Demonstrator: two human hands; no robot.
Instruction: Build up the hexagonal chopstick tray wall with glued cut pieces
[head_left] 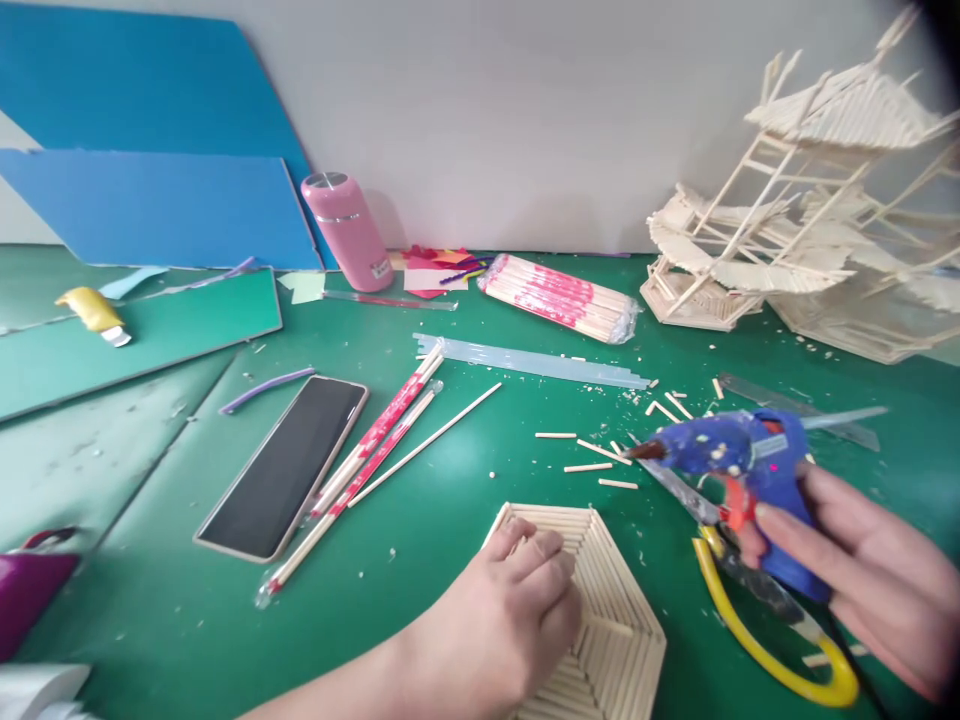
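Observation:
My right hand (862,560) grips a blue hot glue gun (772,455), fingers at its orange trigger. The nozzle points left and a clear glue stick pokes out of the back. My left hand (517,610) rests on a many-sided panel of wooden sticks (619,600), its fingers curled down. Whatever those fingertips pinch, if anything, is hidden under the hand. Below the glue gun lies a pair of scissors (780,670) with yellow handles, partly covered by the gun and my right hand. Short cut stick pieces (589,468) are scattered left of the nozzle.
A stick-built tower model (765,200) stands at the back right. Along the wall are a wrapped stick bundle (559,300) and a pink bottle (349,235). Glue sticks (532,362), a phone (285,465) and opened stick packs (375,450) lie mid-table. Blue boards (157,205) lean at left.

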